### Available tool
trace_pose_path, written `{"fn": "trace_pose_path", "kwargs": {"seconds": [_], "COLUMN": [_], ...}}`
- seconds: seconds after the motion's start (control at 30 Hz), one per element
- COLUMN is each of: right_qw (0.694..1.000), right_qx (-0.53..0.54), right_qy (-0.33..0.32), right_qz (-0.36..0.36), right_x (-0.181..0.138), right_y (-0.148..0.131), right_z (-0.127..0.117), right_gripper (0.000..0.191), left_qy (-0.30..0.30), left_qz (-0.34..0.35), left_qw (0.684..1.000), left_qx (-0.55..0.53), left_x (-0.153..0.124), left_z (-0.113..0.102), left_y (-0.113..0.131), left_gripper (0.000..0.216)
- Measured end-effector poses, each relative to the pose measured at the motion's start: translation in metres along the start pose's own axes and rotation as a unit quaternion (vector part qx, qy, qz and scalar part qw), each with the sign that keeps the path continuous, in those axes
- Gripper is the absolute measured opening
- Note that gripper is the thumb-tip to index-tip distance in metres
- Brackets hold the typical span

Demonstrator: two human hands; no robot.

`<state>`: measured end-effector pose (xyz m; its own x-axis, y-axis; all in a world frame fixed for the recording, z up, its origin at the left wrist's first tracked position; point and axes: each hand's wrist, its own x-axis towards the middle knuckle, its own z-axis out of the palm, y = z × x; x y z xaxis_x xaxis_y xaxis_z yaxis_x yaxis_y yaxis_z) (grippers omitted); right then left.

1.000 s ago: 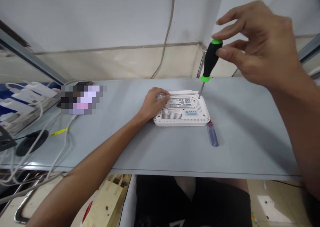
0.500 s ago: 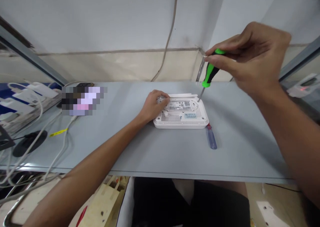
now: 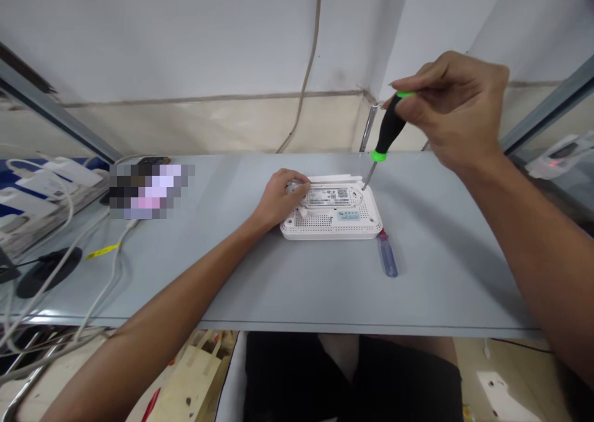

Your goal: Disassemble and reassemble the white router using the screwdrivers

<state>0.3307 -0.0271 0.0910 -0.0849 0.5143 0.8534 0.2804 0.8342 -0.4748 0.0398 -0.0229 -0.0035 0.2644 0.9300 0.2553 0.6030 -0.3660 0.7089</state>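
Observation:
A white router (image 3: 309, 223) lies upside down on the grey table (image 3: 241, 286), its label and vent holes facing up. My left hand (image 3: 281, 196) grips its left end, fingers curled over the far corner, where a small clear piece shows partly under them. Raised to the right, my right hand (image 3: 459, 103) pinches the top of a black and green screwdriver (image 3: 388, 128). The screwdriver leans, with its shaft tip at the router's far right corner. Another screwdriver (image 3: 388, 258), with a clear bluish handle, rests beside the near right corner, its front end partly hidden by the router.
On the left are a power strip with white plugs (image 3: 49, 180), a blurred-out phone (image 3: 146, 190), a black round base (image 3: 50, 272) and several white cables (image 3: 111, 273). A wall (image 3: 199, 119) stands behind the table. A whitish device with a red light (image 3: 557, 159) is at far right.
The screwdriver's handle has turned, now showing its black side instead of green, with its tip still at the same corner. My left hand keeps its hold; the view shifts slightly.

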Motion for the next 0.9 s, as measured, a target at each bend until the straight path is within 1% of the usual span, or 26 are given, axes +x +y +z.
{"fn": "trace_pose_path", "kwargs": {"seconds": [0.07, 0.1, 0.13, 0.17, 0.2, 0.27, 0.3, 0.37, 0.43, 0.5, 0.53, 0.57, 0.63, 0.7, 0.73, 0.77, 0.83, 0.9], "right_qw": [0.998, 0.996, 0.992, 0.99, 0.989, 0.991, 0.993, 0.998, 0.996, 0.993, 0.992, 0.991, 0.993, 0.996, 0.997, 0.997, 0.992, 0.988], "right_qx": [-0.014, -0.001, 0.024, 0.053, 0.077, 0.098, 0.09, 0.04, -0.019, -0.04, -0.028, -0.007, 0.027, 0.03, 0.017, -0.005, -0.054, -0.06], "right_qy": [-0.06, -0.094, -0.119, -0.127, -0.121, -0.085, -0.068, -0.057, -0.081, -0.113, -0.126, -0.131, -0.114, -0.082, -0.076, -0.08, -0.11, -0.137], "right_qz": [0.0, 0.01, 0.024, 0.036, 0.044, 0.041, 0.032, 0.006, -0.009, -0.002, 0.005, 0.013, 0.023, 0.01, 0.003, -0.002, 0.005, 0.031], "right_x": [0.001, 0.001, 0.001, 0.002, 0.001, 0.001, 0.001, 0.002, 0.003, 0.005, 0.005, 0.005, 0.006, 0.006, 0.006, 0.006, 0.007, 0.007], "right_y": [-0.004, -0.005, -0.006, -0.006, -0.005, -0.004, -0.004, -0.007, -0.01, -0.011, -0.011, -0.01, -0.008, -0.006, -0.006, -0.007, -0.007, -0.005], "right_z": [-0.004, -0.006, -0.006, -0.006, -0.004, -0.001, 0.0, -0.002, -0.007, -0.013, -0.015, -0.016, -0.015, -0.014, -0.014, -0.014, -0.017, -0.02], "right_gripper": [0.024, 0.022, 0.024, 0.029, 0.033, 0.037, 0.035, 0.024, 0.016, 0.018, 0.021, 0.024, 0.029, 0.033, 0.031, 0.029, 0.025, 0.026], "left_qy": [-0.001, 0.0, 0.002, 0.003, 0.003, 0.002, 0.002, 0.0, -0.001, -0.002, -0.001, 0.0, -0.003, -0.006, -0.005, -0.001, 0.006, 0.004], "left_qz": [-0.006, -0.008, -0.008, -0.005, -0.002, 0.002, 0.002, 0.002, 0.001, -0.001, -0.002, -0.003, -0.003, 0.0, 0.0, 0.0, 0.001, 0.002], "left_qw": [1.0, 1.0, 1.0, 1.0, 1.0, 1.0, 1.0, 1.0, 1.0, 1.0, 1.0, 1.0, 1.0, 1.0, 1.0, 1.0, 1.0, 1.0], "left_qx": [0.003, 0.004, 0.002, 0.0, -0.002, -0.005, -0.004, 0.002, 0.005, 0.005, 0.003, 0.001, 0.002, 0.005, 0.006, 0.005, 0.001, -0.001], "left_x": [0.0, 0.0, 0.0, 0.0, 0.0, 0.0, -0.001, -0.001, -0.002, -0.003, -0.003, -0.003, -0.003, -0.002, -0.001, 0.0, 0.001, 0.001], "left_z": [0.0, 0.0, 0.0, 0.0, 0.0, -0.001, -0.001, -0.001, -0.001, 0.0, 0.0, 0.0, 0.0, 0.0, 0.0, 0.0, 0.0, 0.0], "left_y": [0.0, 0.0, 0.0, 0.0, 0.0, 0.0, 0.0, 0.0, 0.001, 0.001, 0.001, 0.001, 0.0, -0.001, -0.001, -0.002, -0.002, -0.002], "left_gripper": [0.01, 0.01, 0.01, 0.01, 0.01, 0.01, 0.01, 0.009, 0.008, 0.008, 0.009, 0.009, 0.009, 0.009, 0.009, 0.009, 0.009, 0.01]}}
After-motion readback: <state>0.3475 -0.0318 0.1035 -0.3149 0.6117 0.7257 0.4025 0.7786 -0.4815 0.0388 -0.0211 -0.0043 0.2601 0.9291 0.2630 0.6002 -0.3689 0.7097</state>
